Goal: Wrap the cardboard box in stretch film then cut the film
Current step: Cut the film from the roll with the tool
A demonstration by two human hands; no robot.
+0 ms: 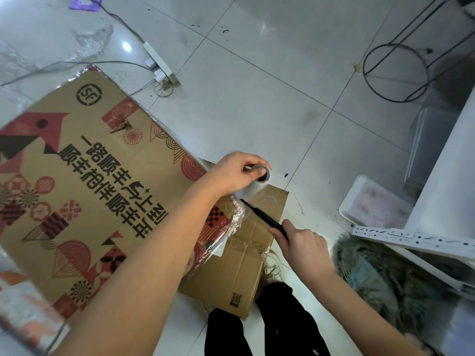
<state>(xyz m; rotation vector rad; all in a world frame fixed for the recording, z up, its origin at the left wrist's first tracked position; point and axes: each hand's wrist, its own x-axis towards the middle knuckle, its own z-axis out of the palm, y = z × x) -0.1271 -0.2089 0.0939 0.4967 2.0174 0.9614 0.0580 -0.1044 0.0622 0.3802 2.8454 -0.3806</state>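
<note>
A large printed cardboard box (84,176) with red patterns and black characters fills the left half, with clear stretch film (235,217) bunched over its near right corner. My left hand (231,173) grips the stretch film roll (255,187) from above, just off that corner. My right hand (300,242) holds a black-handled knife (262,218), its tip pointing up-left at the film stretched between roll and box.
A flattened plain cardboard sheet (239,268) lies on the tiled floor under the box corner, beside my shoes and dark trousers. A power strip (160,64) with cables sits behind the box. A white tray (372,204), a furry item (380,273) and a wire stand (395,70) are on the right.
</note>
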